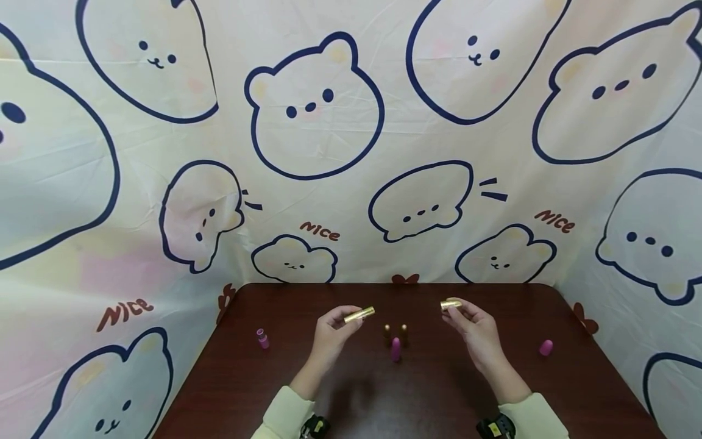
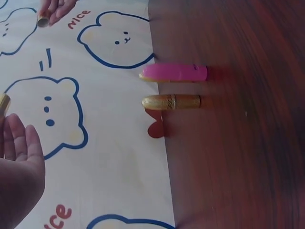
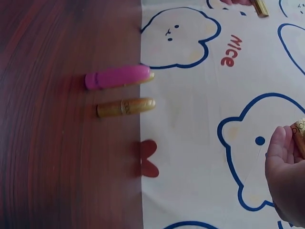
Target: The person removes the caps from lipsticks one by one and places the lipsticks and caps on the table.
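Note:
My left hand point(image 1: 331, 334) pinches a slim gold lipstick tube point(image 1: 359, 314), held slanted above the table. Opposite it, my right hand point(image 1: 478, 332) holds a shorter gold lipstick piece point(image 1: 451, 304) between thumb and fingers; its end looks round and hollow in the left wrist view. The two pieces are well apart. Between the hands, a pink bullet-shaped lipstick point(image 1: 396, 350) stands upright on the table, with two gold lipsticks, one at left point(image 1: 387, 333) and one at right point(image 1: 404, 333), just behind it. In the wrist views one gold lipstick point(image 2: 171, 102) shows lettering round its middle.
A pink tube with an open-looking top point(image 1: 262, 338) stands at the left of the dark wooden table point(image 1: 406, 402). Toward the right edge is a pink rounded cap point(image 1: 545, 347). A cloth point(image 1: 351, 201) with cartoon bears hangs behind and at both sides.

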A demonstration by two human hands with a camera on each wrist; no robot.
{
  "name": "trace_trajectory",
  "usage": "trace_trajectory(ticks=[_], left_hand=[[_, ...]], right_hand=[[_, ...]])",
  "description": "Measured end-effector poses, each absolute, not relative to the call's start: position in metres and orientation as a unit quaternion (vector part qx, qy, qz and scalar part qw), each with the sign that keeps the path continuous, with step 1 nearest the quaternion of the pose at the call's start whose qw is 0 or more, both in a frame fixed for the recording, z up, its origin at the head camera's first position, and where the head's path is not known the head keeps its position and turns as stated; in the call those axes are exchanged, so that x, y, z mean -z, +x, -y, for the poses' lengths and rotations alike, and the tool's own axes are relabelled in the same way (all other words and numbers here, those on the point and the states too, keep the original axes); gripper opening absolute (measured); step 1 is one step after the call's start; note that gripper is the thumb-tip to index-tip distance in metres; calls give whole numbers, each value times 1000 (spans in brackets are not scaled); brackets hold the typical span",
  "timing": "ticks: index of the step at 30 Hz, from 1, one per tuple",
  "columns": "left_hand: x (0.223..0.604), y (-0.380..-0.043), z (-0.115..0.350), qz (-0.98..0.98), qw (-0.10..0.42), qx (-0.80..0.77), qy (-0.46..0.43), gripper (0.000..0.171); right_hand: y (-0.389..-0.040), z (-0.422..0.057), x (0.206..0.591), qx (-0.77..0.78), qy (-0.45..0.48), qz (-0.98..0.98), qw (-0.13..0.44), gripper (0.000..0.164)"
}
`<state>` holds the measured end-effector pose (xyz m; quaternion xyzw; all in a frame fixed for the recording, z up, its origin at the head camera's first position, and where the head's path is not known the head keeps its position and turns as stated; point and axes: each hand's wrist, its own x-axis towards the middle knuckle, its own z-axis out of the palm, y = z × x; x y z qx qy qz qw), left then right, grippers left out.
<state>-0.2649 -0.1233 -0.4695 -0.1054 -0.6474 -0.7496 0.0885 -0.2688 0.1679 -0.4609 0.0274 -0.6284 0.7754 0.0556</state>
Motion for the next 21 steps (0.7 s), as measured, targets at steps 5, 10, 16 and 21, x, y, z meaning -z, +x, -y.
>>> trace_trajectory(ticks=[5,10,16,21], left_hand=[[472,-264,135,662,96,739,-87,21],[472,-263,147,674,107,727,-71,22],[475,-263,161,686,116,717,-43,23],[479,-261,173,699,130,703,-17,25]], right_hand=[[-270,-182,461,-738,11,670,74,37],[-275,-201,462,-689,-9,718,97,38],[-278,-221,464,-628,-46,769,108,39],[-280,-235,468,-587,-63,798,123,39]])
